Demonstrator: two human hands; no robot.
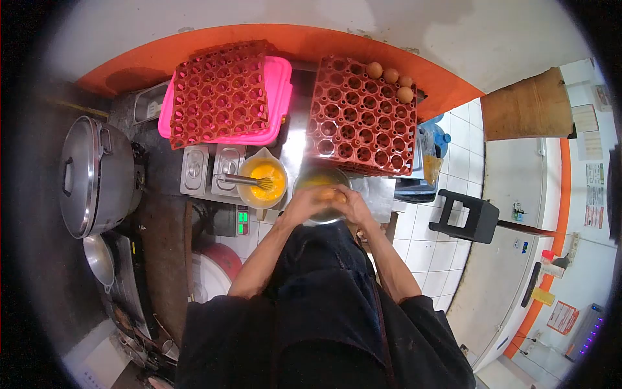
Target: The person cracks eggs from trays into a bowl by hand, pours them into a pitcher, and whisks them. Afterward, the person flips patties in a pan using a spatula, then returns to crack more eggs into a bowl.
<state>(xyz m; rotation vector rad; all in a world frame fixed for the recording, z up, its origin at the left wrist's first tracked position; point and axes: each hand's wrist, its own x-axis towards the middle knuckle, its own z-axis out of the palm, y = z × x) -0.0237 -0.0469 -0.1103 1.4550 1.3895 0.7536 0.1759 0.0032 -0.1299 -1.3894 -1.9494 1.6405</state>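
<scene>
Over a metal bowl (324, 176) at the counter's front edge, my two hands are close together. My left hand (310, 206) is closed around a brown egg (327, 194), and my right hand (353, 206) is closed on another egg (340, 197). The eggs are side by side between the hands; fingers partly cover them, and whether the shells are cracked cannot be made out. Yellow egg shows inside the bowl. Just left stands a pitcher-like bowl (245, 193) of beaten yellow egg, with a metal whisk (234, 179) resting in it.
Behind the bowl, stacked red egg trays (346, 131) carry several brown eggs (391, 76) at the far right corner. Another red tray (220, 94) lies on a pink lid (278, 84). Lidded steel containers (194, 170), a scale (223, 220) and a large pot (81, 178) stand left.
</scene>
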